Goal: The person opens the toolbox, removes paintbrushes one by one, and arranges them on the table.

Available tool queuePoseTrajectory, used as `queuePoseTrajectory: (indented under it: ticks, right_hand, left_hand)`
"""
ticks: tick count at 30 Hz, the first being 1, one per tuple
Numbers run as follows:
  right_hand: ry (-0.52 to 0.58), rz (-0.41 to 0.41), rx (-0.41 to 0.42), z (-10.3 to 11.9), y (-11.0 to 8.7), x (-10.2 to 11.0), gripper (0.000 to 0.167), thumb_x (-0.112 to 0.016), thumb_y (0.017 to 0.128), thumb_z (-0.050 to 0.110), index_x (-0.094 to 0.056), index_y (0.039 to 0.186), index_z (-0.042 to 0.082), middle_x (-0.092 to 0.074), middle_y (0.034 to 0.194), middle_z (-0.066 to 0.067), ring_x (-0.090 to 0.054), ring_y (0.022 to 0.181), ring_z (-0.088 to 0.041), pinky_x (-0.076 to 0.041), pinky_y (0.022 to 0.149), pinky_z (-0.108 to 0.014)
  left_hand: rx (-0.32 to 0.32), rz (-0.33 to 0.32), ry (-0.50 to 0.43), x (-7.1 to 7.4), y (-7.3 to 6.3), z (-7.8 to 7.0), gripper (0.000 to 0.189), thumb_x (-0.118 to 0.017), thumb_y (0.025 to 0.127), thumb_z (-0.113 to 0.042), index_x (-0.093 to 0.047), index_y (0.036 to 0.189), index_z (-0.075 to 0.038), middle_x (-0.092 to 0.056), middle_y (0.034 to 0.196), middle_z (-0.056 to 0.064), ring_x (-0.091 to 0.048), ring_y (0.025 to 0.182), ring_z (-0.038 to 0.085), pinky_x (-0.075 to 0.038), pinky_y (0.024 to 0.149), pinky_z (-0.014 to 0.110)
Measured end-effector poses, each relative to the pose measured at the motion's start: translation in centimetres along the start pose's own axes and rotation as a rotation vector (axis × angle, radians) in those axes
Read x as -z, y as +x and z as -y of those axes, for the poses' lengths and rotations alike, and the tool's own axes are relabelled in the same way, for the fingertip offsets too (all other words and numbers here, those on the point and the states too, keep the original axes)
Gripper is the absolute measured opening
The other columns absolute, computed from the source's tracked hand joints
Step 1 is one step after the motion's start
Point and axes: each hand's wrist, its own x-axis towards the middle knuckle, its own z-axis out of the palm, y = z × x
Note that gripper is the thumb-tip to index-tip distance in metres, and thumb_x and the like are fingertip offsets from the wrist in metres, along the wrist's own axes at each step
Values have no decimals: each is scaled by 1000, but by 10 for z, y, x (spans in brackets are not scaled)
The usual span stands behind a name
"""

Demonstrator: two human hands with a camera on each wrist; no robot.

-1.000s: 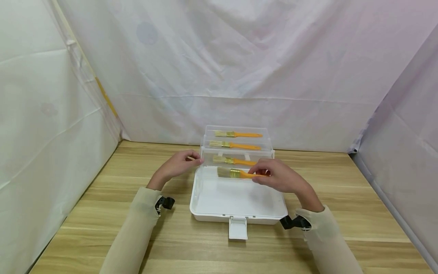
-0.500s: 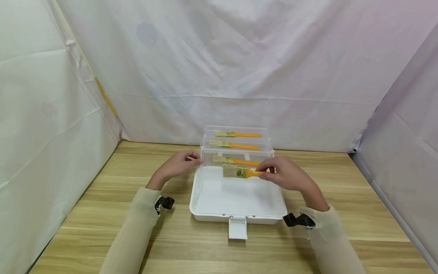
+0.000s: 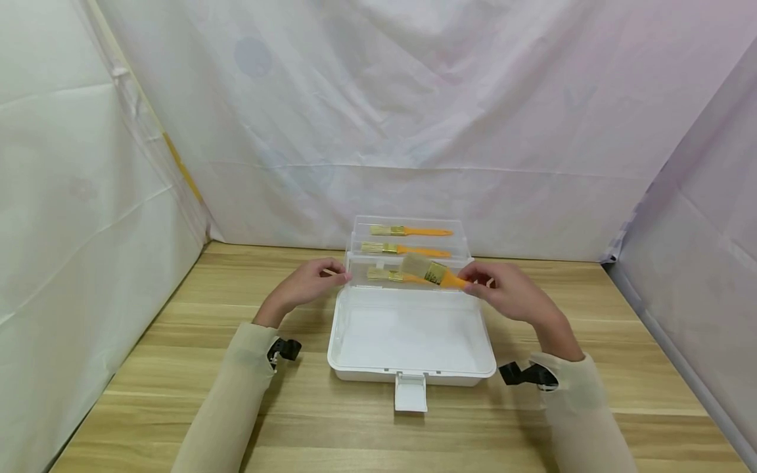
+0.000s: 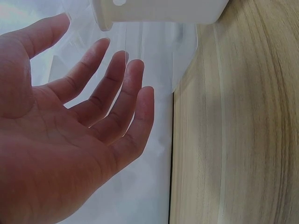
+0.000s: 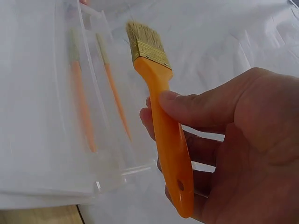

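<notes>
My right hand (image 3: 511, 289) pinches the orange handle of a paintbrush (image 5: 161, 112) between thumb and fingers. The brush is held at a slant over the lowest clear tray, its pale bristles up and to the left in the head view. Beneath it, a thinner paintbrush (image 3: 387, 275) lies in that tray, partly covered. Two more orange-handled brushes, an upper one (image 3: 428, 232) and a middle one (image 3: 422, 252), lie in the stepped trays behind. My left hand (image 3: 307, 289) has its fingertips right at the trays' left edge; its fingers are loosely bent and spread in the left wrist view.
The white box (image 3: 414, 379) stands open on the wooden table (image 3: 236, 302), its front latch (image 3: 411, 394) hanging down. Clear tiered trays rise at its back, near a white cloth backdrop (image 3: 414, 131). Cloth also hangs at both sides.
My right hand has moved right and back, lifting the paintbrush from over the white box to over the lowest tray and tilting its bristles up. The left hand stays in place.
</notes>
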Motion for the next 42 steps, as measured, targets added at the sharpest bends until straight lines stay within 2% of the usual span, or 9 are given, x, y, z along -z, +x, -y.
queuePoseTrajectory:
  ticks: [3,10,20,26,32,37,42]
  right_hand:
    - [24,-19,-15,-3,-2,4,15,-70,109,8,-76,122,4,-73,108,-2,-65,96,-21,-56,83,-37]
    - [95,-55,-53,-13,-6,13,15,-73,107,6,-73,122,3,-73,108,-8,-66,95,-24,-57,78,-30]
    - [152,-63,-168,-36,-10,21,17,-69,109,6,-68,124,0,-72,111,-13,-67,102,-30,-58,84,-29]
    - [245,-56,-245,-52,-11,20,20,-68,109,6,-62,125,-5,-68,114,-20,-69,102,-33,-65,78,-35]
    - [333,-27,-327,-69,-12,17,26,-68,108,2,-57,127,-12,-62,117,-22,-67,104,-32,-67,83,-42]
    - [408,-4,-380,-85,-14,13,29,-67,108,1,-55,130,-15,-60,115,-21,-66,101,-27,-66,83,-42]
    - [430,10,-438,-101,-15,8,28,-66,108,1,-55,129,-15,-61,112,-17,-66,96,-22,-66,84,-41]
  left_hand:
    - [2,1,-1,0,0,-1,31,-67,111,-35,-73,124,-7,-70,130,12,-68,122,35,-55,104,53]
    - [3,5,-3,1,0,-1,31,-67,111,-34,-74,123,-7,-70,130,13,-69,121,35,-56,103,53]
    - [-2,0,0,0,0,-1,30,-67,111,-34,-74,123,-7,-71,130,13,-69,121,35,-56,104,54]
    - [-1,-1,4,0,0,-1,30,-67,112,-34,-74,123,-7,-71,130,13,-68,122,36,-55,104,54]
    - [-4,1,5,0,-1,-1,31,-67,112,-36,-73,124,-8,-70,132,13,-68,122,36,-55,104,55]
    - [0,1,8,0,-1,-1,32,-67,112,-37,-73,125,-8,-70,132,13,-68,123,36,-55,105,55]
    - [3,0,7,0,-1,-1,33,-67,111,-37,-73,125,-8,-70,132,13,-68,123,36,-55,105,55]
